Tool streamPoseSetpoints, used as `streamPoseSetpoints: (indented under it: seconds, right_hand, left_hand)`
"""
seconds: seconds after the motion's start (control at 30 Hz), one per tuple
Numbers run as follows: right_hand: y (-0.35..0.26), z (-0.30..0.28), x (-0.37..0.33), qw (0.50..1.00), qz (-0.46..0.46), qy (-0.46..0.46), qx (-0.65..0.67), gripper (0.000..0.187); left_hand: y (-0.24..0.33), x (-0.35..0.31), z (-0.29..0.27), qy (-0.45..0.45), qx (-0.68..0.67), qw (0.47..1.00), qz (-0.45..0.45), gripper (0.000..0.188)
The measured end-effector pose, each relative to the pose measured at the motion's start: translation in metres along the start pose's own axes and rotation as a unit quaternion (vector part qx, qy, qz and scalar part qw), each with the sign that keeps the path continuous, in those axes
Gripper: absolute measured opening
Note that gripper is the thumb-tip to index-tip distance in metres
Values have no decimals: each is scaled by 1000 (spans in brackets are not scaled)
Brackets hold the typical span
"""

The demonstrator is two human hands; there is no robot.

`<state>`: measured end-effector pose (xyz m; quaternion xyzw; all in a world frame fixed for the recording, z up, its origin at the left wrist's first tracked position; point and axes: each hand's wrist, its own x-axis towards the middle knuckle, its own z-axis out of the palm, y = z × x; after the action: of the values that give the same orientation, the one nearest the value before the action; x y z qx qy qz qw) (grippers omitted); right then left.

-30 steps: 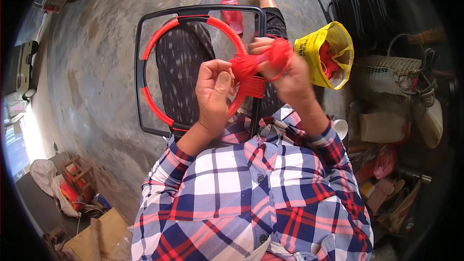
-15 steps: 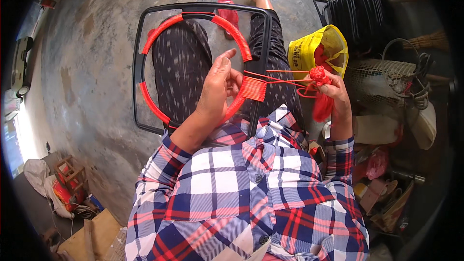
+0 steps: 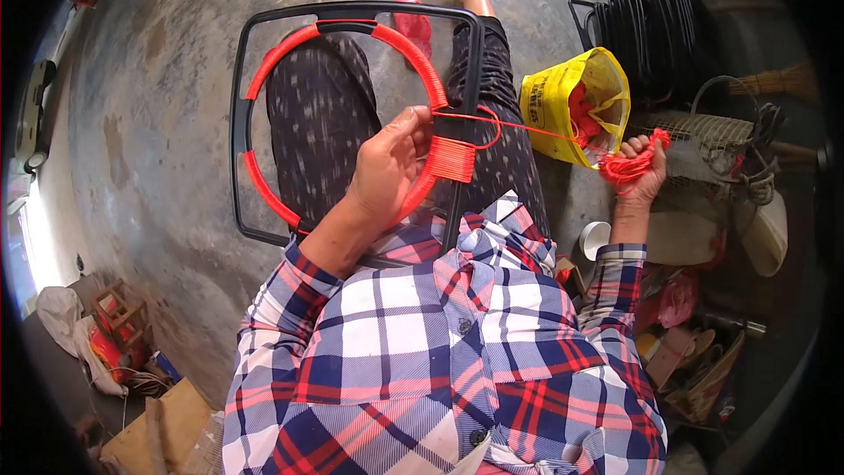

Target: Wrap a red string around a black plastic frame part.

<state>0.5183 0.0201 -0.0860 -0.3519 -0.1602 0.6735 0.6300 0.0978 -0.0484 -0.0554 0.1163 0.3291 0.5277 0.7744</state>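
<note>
A black plastic frame (image 3: 237, 167), squarish with a round ring inside, rests across my lap. Red cord is wound tightly over several stretches of the ring, and a broad wrapped band (image 3: 452, 160) joins the ring to the frame's right bar. My left hand (image 3: 387, 167) is inside the ring, closed at its right side, with thumb and fingertips where the cord meets it; some fingers are hidden. Out to the right, my right hand (image 3: 643, 174) grips a bundle of red cord (image 3: 629, 167). One strand runs taut from it to the frame, with a loose loop (image 3: 494, 127) beside the bar.
A yellow bag (image 3: 545, 110) with red material inside stands right of my leg. Behind it are stacked black frames (image 3: 655, 26). A wire-mesh basket (image 3: 703, 136) and assorted clutter lie at the right. A red slipper (image 3: 411, 26) is on the concrete floor ahead.
My right hand has moved out to the right with the cord bundle, drawing the strand longer. A small loop now shows by the bar. My left hand's raised finger has come down onto the ring.
</note>
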Motion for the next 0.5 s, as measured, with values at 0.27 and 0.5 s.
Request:
streamPoseSetpoints:
  seconds: [0.27,0.5]
  right_hand:
    - [124,127,-35,933,115,-205,-272,59]
    - [122,119,-41,913,232,-209,-265,16]
  left_hand:
    - [6,-3,11,-10,31,999,1,49]
    - [3,-2,6,-29,15,999,-1,44]
